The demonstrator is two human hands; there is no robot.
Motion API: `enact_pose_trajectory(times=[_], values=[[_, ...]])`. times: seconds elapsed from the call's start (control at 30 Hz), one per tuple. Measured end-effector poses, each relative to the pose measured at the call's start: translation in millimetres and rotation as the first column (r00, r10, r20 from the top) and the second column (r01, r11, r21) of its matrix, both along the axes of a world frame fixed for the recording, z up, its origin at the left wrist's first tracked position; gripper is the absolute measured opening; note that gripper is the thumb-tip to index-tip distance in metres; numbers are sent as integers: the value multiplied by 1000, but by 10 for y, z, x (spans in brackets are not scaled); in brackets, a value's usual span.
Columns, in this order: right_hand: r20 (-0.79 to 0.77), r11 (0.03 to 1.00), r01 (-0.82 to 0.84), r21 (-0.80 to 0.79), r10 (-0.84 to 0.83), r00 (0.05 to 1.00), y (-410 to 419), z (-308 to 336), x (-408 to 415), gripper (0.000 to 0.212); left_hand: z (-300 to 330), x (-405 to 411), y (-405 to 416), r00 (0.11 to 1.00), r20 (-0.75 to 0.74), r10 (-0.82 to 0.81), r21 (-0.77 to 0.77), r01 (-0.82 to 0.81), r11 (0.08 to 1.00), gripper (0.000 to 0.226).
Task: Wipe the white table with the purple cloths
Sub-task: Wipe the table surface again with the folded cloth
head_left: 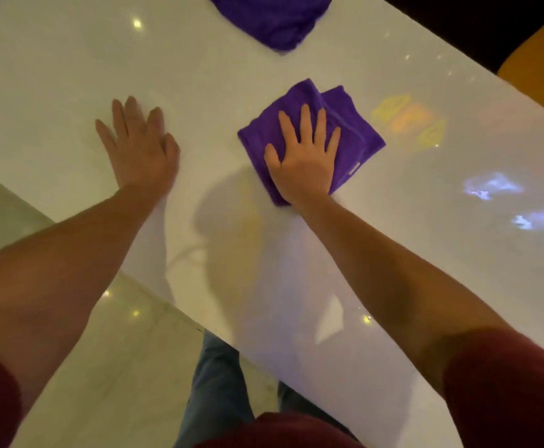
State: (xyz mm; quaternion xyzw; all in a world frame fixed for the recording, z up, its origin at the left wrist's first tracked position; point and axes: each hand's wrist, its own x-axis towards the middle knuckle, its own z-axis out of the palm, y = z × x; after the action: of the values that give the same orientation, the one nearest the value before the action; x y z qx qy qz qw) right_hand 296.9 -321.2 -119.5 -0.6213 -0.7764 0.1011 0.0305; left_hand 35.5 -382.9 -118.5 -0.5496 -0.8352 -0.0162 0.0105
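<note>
A glossy white table (70, 76) runs diagonally across the view. A folded purple cloth (351, 124) lies near its middle, and my right hand (303, 156) presses flat on it with the fingers spread. My left hand (138, 143) rests palm-down on the bare table to the left of that cloth, fingers extended and holding nothing. A second purple cloth (274, 21) lies farther away at the top edge of the view, untouched.
The table's near edge runs from the left middle down to the bottom right, with pale polished floor (109, 367) below it. An orange seat (539, 63) stands beyond the far edge at the upper right. Coloured light reflections show on the table's right part.
</note>
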Motion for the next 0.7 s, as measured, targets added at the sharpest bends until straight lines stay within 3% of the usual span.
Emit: enact_pose_trajectory(times=[0.1,0.2,0.3,0.37,0.53,0.7], values=[[-54,997,-74,6,75,996,-1045,35,630,67,161,354,-21,998,59,-16,43,14,999,58],[-38,996,-72,-56,70,997,-2150,0,1395,65,252,1134,-17,948,210,-240,163,208,964,55],[41,989,-116,-90,120,992,-2422,-50,1885,68,206,1879,103,938,306,-162,99,138,986,53],[23,991,-122,-59,123,992,-2074,-72,1965,69,86,2105,134,965,251,-74,31,68,997,55],[-33,998,36,47,-35,999,-626,-62,1659,68,-70,2064,154,987,137,-87,51,80,995,58],[-41,987,158,11,-158,987,844,-16,1331,74,-98,2059,157,993,100,-70,20,68,997,59]])
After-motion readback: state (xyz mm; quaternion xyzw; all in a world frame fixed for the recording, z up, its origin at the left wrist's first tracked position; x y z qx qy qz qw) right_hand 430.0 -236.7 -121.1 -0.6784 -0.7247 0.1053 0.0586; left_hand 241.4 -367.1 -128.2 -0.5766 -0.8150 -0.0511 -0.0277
